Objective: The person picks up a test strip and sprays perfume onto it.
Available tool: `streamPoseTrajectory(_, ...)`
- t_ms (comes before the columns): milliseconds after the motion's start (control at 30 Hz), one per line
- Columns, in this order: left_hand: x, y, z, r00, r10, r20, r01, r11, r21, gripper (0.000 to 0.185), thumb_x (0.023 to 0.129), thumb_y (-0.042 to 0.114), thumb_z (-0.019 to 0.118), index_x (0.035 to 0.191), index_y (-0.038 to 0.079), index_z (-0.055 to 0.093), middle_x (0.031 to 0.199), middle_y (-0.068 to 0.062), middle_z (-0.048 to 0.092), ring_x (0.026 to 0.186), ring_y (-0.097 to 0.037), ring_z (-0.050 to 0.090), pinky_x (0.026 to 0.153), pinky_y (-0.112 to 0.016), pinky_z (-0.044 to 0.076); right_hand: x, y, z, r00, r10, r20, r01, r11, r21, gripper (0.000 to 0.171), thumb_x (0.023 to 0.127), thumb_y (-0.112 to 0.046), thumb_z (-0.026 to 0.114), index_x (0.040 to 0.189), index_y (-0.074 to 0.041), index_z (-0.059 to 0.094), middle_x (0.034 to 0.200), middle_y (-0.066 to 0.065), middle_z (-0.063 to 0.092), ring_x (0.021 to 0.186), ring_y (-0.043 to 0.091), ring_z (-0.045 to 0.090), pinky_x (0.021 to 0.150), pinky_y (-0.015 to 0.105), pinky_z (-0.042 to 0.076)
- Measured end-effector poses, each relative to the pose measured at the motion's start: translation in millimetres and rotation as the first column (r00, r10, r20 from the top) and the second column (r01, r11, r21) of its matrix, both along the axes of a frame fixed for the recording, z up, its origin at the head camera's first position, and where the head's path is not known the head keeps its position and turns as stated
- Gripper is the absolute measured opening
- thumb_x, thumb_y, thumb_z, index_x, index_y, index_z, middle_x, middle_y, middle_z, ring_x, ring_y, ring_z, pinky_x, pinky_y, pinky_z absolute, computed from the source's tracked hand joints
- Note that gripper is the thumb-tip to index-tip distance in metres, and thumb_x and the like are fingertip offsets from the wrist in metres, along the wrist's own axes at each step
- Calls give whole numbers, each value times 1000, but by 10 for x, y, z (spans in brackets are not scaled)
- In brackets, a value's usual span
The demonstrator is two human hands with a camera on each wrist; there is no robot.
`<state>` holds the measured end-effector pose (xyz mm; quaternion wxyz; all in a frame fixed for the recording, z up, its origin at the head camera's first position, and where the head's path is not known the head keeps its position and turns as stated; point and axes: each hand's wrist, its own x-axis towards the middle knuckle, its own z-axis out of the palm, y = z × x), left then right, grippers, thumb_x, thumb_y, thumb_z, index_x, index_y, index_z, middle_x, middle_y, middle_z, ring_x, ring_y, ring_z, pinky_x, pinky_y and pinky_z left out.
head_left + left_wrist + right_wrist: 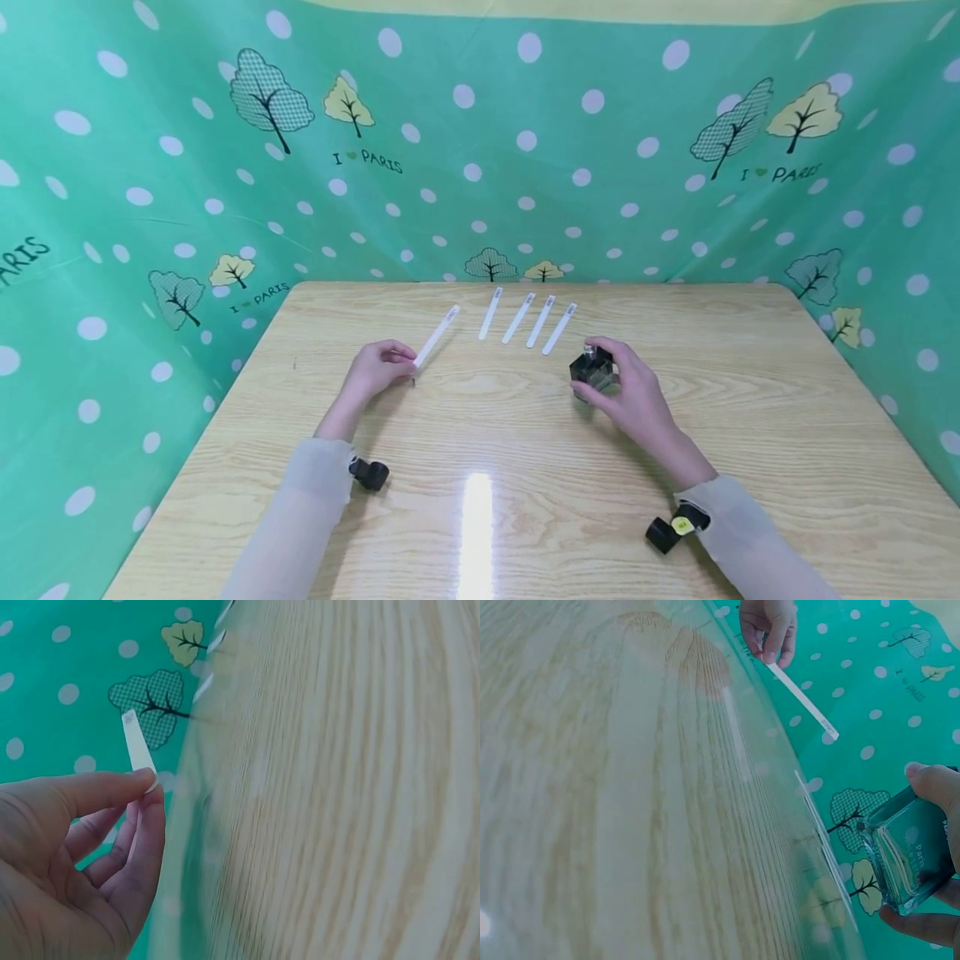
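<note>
My left hand point(378, 369) pinches the near end of a long white paper strip point(437, 335) between thumb and fingers, and the strip points up and away. The left wrist view shows the same strip point(139, 746) standing out of my fingertips point(150, 791). My right hand point(626, 387) grips a small square glass bottle point(592, 369) with a silver top, just above the wooden table point(480, 433). In the right wrist view the bottle point(907, 851) sits between my thumb and fingers, and the strip point(801, 701) shows across the table.
Several more white strips point(528, 318) lie side by side near the table's far edge. A green dotted cloth with trees point(480, 142) walls the table on three sides. A bright glare point(476, 525) lies on the near tabletop.
</note>
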<state>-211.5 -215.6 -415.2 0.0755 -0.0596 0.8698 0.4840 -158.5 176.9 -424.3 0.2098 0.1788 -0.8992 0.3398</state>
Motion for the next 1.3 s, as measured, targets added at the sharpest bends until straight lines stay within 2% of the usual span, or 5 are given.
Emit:
streamPoseTrajectory(200,-4,100,10,999,-23,23,21,997,68,24,89,4,71,111,-3,66,97,-10,70,80,-12,65,78,-26,62,-8,0,-2,1000,11,-4,-11,1000,-1,70,80,-25,85,139,-16,49,130,15,60,110,36,64,73,44,64)
streamPoseTrajectory(433,-1,214,39,998,-53,32,49,993,103,25,89,6,72,112,-1,66,94,-4,67,81,-12,63,81,-27,61,-41,-9,22,999,25,-28,-25,1000,3,70,79,-24,85,139,-15,50,132,13,60,112,35,64,74,44,63)
streamPoseTrajectory(800,-6,402,122,991,-130,19,125,978,167,25,89,4,71,113,-3,64,99,-9,67,85,-12,64,91,-36,61,-124,-164,99,998,55,-25,-55,998,0,68,80,-27,84,138,-15,50,132,12,60,113,32,64,74,40,64)
streamPoseTrajectory(1200,7,630,128,983,-183,17,176,964,201,25,89,3,70,112,-3,65,98,-8,66,85,-12,63,90,-35,61,-193,-240,104,996,77,-49,-78,997,-18,69,80,-26,85,139,-16,50,131,12,61,112,30,64,72,38,63)
streamPoseTrajectory(1300,27,666,141,979,-203,4,197,955,219,26,88,2,70,112,-5,64,96,-8,66,84,-11,64,90,-36,61,-207,-262,109,994,83,-70,-84,996,-14,70,80,-25,85,139,-15,49,131,13,61,111,31,65,76,40,64)
